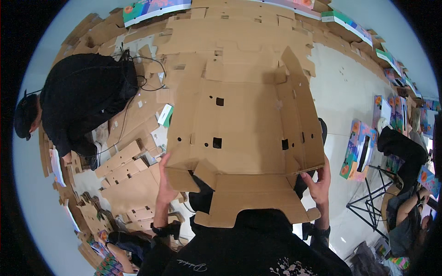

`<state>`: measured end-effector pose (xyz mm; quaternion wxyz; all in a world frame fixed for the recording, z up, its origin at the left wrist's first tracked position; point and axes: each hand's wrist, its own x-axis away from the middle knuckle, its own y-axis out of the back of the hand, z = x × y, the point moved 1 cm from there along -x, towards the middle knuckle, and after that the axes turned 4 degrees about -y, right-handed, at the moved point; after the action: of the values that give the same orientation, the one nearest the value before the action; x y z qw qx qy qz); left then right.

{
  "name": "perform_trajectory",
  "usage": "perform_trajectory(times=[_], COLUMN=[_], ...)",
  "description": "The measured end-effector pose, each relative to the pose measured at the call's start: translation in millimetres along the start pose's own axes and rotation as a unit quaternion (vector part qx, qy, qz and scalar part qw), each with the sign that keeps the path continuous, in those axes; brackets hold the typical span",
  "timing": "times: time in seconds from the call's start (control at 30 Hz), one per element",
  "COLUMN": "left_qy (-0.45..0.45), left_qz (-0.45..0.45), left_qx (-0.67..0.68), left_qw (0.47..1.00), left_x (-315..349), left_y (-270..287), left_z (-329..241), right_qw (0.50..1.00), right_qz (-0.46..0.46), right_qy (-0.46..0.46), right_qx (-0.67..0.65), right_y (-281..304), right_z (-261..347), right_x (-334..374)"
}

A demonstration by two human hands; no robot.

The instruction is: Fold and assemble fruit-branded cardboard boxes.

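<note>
A large brown cardboard box, partly folded, spreads out in front of me. Its right wall stands up, while the near flap, with a curved cut-out, hangs toward my body. Square and round holes show in its panels. At the near left corner, my left hand grips the edge, its fingers partly hidden behind the board. My right hand is closed on the near right corner, thumb on the edge and the other fingers mostly hidden.
Flattened cardboard sheets cover the floor at left, near a bending person in black. Colourful printed boxes stand at right, beside a black folding stool frame and a seated person. More printed boxes line the walls.
</note>
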<state>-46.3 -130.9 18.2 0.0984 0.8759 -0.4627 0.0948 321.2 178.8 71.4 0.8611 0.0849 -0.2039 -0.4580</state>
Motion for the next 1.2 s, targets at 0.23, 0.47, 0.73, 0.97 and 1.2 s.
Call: perform_trajectory(times=[0.23, 0.47, 0.73, 0.97, 1.2], left_qy=[-0.095, -0.244, -0.263, -0.212, -0.242], left_qz=[-0.044, -0.076, 0.278, 0.38, 0.437], left_qx=[-0.025, -0.242, -0.317, -0.306, -0.42], left_qw=[0.994, 0.936, 0.868, 0.847, 0.758], left_x=[-14, -43, -39, -46, -39], left_y=[-62, -91, -81, -84, -68], left_z=[-33, -54, -107, -126, -124], right_qw=[0.999, 0.963, 0.882, 0.809, 0.784], right_qz=[-0.025, -0.056, 0.195, 0.346, 0.421], right_qy=[0.015, 0.189, 0.274, 0.263, 0.196], right_qx=[-0.027, 0.185, 0.331, 0.395, 0.412], right_y=[-10, -23, -9, -18, 1], right_z=[4, 34, 85, 79, 90], right_x=[-1, -17, -13, -19, -10])
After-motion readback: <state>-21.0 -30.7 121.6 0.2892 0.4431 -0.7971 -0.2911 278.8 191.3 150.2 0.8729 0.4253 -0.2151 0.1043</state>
